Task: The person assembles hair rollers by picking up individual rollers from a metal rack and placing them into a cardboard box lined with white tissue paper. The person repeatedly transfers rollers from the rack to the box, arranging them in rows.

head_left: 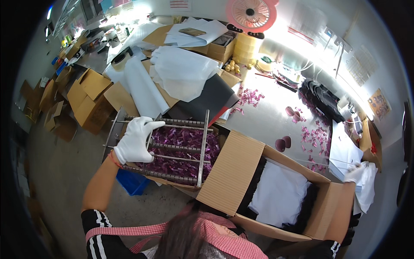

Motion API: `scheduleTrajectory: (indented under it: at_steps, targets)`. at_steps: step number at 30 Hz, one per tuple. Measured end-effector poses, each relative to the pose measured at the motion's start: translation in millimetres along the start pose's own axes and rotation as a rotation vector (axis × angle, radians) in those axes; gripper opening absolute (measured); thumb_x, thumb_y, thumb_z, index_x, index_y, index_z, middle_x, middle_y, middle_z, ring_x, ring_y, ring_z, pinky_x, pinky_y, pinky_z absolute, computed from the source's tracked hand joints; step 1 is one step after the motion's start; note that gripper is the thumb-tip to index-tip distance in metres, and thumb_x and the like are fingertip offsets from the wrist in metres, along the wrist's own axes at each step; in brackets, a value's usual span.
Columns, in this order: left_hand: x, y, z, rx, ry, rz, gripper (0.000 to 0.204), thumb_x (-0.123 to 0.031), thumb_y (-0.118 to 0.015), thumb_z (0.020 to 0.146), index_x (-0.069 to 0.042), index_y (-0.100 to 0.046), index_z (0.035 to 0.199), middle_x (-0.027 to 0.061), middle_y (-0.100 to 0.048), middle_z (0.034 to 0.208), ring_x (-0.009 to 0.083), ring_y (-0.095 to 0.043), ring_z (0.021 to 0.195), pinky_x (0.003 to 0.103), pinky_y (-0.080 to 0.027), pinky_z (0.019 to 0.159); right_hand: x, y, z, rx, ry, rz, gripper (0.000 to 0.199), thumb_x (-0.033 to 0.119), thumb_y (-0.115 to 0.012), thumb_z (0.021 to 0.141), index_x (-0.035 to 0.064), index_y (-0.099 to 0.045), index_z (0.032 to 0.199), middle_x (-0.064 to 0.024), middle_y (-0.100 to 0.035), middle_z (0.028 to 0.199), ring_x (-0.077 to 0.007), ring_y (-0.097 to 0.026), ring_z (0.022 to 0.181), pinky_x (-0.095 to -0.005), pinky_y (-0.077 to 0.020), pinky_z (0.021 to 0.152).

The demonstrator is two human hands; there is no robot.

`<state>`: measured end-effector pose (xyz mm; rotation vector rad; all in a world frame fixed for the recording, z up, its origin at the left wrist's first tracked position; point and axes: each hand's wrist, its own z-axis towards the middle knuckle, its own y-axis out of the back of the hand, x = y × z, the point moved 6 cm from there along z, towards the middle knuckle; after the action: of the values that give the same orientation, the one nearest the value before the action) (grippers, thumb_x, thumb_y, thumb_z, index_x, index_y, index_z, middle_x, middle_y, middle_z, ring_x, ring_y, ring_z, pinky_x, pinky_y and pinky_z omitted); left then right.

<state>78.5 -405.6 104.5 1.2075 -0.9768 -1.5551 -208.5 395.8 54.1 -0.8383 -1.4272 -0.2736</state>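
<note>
My left hand (137,140), in a white glove, grips the left part of a metal rack (202,151) with thumb and fingers spread across its bars. The rack has several notched crossbars and lies over a carton full of small shiny purple pieces (185,138). At the far right, my right hand (355,173), also gloved, is closed on a thin white sheet (366,192) that hangs down beside it; the fingers are slightly smeared. Between my arms stands an open cardboard box (233,172), holding a white wrapped bundle (280,192) with black material around it.
Loose purple pieces (315,136) and round mauve discs (282,143) are scattered on the metal table (263,123). Behind lie white sheets (183,69), a paper roll (144,86) and a pink fan (251,15). Brown cartons (88,101) and a blue bin (131,182) are at the left.
</note>
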Motion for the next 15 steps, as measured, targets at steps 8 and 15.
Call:
scheduleTrajectory:
  at_steps: [8, 15]
  targets:
    - [-41.4, 7.7, 34.4, 0.062, 0.158, -1.086, 0.092, -0.011, -0.078, 0.063, -0.004, -0.038, 0.146, 0.0094, -0.047, 0.145, 0.0194, -0.047, 0.132, 0.035, -0.039, 0.109, 251.2, 326.9, 34.1, -1.064, 0.714, -0.467, 0.041, 0.027, -0.041, 0.093, -0.0011, -0.071, 0.088, -0.0173, -0.072, 0.092, -0.0290, -0.069, 0.081, -0.0447, -0.0520, 0.071]
    - [-128.0, -10.3, 77.9, 0.166, 0.130, -1.392, 0.098, -0.022, -0.084, 0.060, -0.003, -0.039, 0.145, 0.0092, -0.051, 0.140, 0.0195, -0.048, 0.129, 0.036, -0.036, 0.110, 60.4, 316.1, 70.1, -0.416, 0.019, -0.249, 0.059, 0.056, -0.045, 0.095, 0.0068, -0.059, 0.124, -0.0063, -0.068, 0.103, -0.0237, -0.062, 0.077, -0.0337, -0.0493, 0.066]
